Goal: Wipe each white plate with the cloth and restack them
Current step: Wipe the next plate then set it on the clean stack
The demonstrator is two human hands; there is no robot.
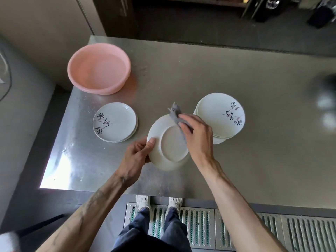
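A white plate (168, 148) is held above the steel table with its underside turned up toward me. My left hand (138, 153) grips its left rim, thumb on the underside. My right hand (197, 137) holds a grey cloth (175, 113) and presses it against the plate's upper right rim. To the left lies a short stack of white plates (115, 122) with black calligraphy, face up. A taller stack of the same plates (221, 115) stands at the right, partly behind my right hand.
A pink plastic basin (99, 69) sits at the table's (254, 160) back left corner, holding clear water. The table's left edge drops off beside a grey surface. A metal floor grate (236, 231) lies under my feet. Blurred dark objects are at the far right.
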